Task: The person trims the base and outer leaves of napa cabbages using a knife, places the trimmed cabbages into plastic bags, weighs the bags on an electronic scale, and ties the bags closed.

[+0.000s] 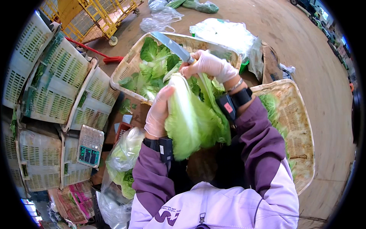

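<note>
A leafy head of Chinese cabbage (187, 114) hangs in front of me, its white stem end up and its pale green leaves spreading downward. My left hand (158, 112), in a thin clear glove, is closed on the left side of the head. My right hand (209, 65), gloved too, is wrapped round the handle of a knife (171, 45). The broad blade points up and left, away from the cabbage. Some of the right fingers are at the stem end; whether they also grip leaves is hard to see. Behind, a pale crate (127, 63) contains loose green leaves (152, 66).
At right stands a stained crate (301, 133) with greens. By my left arm sit a clear plastic bag (116, 202) with cabbages and a digital scale (90, 145). Slatted crates (57, 80) are stacked left. Farther off are a yellow cart (91, 19), a red-headed tool (113, 59) and white plastic sheeting (225, 34).
</note>
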`<state>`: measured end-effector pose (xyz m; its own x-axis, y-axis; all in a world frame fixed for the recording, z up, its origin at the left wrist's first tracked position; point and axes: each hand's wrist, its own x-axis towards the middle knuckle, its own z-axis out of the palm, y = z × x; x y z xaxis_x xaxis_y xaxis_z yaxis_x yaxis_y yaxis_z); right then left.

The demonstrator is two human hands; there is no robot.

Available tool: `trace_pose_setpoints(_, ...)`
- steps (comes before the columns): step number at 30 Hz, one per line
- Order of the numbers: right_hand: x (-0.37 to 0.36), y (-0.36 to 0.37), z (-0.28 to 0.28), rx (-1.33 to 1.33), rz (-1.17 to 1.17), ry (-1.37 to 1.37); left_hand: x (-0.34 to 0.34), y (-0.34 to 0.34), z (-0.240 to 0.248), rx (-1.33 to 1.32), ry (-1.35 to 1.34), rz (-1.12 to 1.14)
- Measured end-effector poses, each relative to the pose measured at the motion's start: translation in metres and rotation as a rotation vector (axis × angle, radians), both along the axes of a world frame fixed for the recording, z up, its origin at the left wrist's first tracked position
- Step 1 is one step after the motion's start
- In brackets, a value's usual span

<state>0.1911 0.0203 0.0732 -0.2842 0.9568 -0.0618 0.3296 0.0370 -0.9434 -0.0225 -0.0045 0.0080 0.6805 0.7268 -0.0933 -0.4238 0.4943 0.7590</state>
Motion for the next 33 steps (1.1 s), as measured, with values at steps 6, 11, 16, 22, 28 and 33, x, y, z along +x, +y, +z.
trace_pose_setpoints(6, -0.035, 0.041, 0.019, 0.625, 0.007, -0.654, 0.015, -0.005, 0.027, -0.119, -0.150, 0.225)
trace_pose_setpoints(11, -0.037, 0.071, 0.005, 0.794, -0.157, -0.916, 0.006, -0.006, 0.034, -0.081, -0.202, 0.231)
trace_pose_setpoints(16, -0.022, 0.053, -0.018, 0.617, -0.350, -0.667, 0.000, 0.013, 0.013, -0.082, -0.128, 0.264)
trace_pose_setpoints(22, -0.038, 0.006, 0.018, -0.066, 0.054, -0.268, 0.008, 0.026, -0.014, 0.106, -0.029, 0.294)
trace_pose_setpoints(28, -0.023, -0.002, -0.007, -0.207, -0.004, 0.092, 0.010, 0.009, 0.006, 0.027, -0.143, 0.168)
trace_pose_setpoints(33, -0.023, -0.011, -0.011, -0.242, -0.096, 0.112, 0.008, 0.001, 0.011, 0.046, 0.087, 0.224)
